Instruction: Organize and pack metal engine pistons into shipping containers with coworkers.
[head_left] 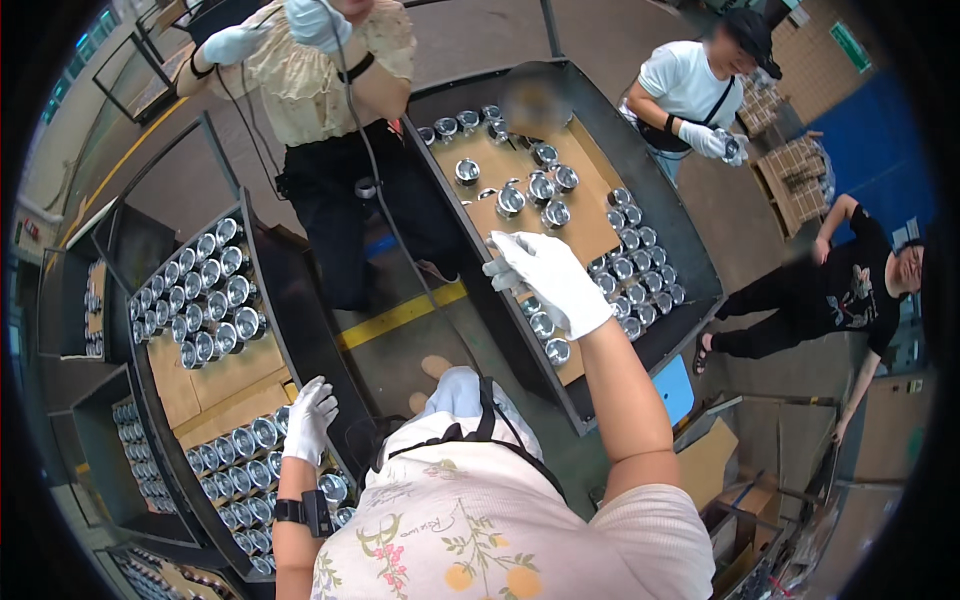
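Note:
My right hand (548, 278), in a white glove, reaches out flat over the near edge of the brown cardboard sheet (580, 225) in the right black bin (690, 215); its fingers are spread and hold nothing. Shiny round metal cups (540, 188) lie scattered on the sheet and in rows (640, 270) beside it. My left hand (308, 417), also gloved, rests with fingers apart on the rim of the left black bin (268, 300), just above rows of the same metal cups (245, 445). A black band (303, 512) sits on my left wrist.
A person in a cream blouse (320, 70) stands across from me with a cable hanging down. Another person in a white shirt (690, 85) holds a cup at the far side of the right bin. A third in black (830, 295) crouches at right. Cardboard boxes (705, 465) lie below right.

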